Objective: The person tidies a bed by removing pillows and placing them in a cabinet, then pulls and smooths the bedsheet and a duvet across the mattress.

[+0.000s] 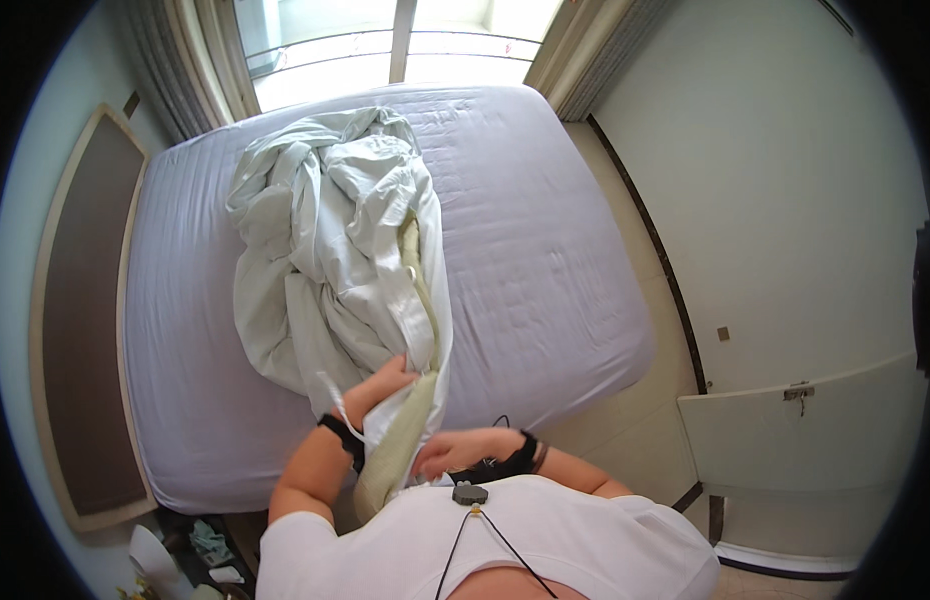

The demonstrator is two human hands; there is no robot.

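Note:
A white duvet cover [295, 260] lies bunched on the bed, its near end drawn toward my body. Along its open right side a pale green quilt [413, 415] shows between the cover's edges. My left hand [380, 388] is closed on the cover's upper edge, left of the quilt. Beside that wrist hangs a thin white fabric tie [337, 405]. My right hand [453, 452] is at the quilt's near right edge, close to my chest. Its fingers are curled and blurred, so their hold cannot be made out. Both wrists wear black bands.
Under the cover is a bed with a lilac fitted sheet [535, 250]. A padded headboard [85, 320] stands at the left. Curtains [175, 60] flank the window at the far end. A nightstand with small items [210, 545] is at the lower left; a white door panel [805, 430] is at the right.

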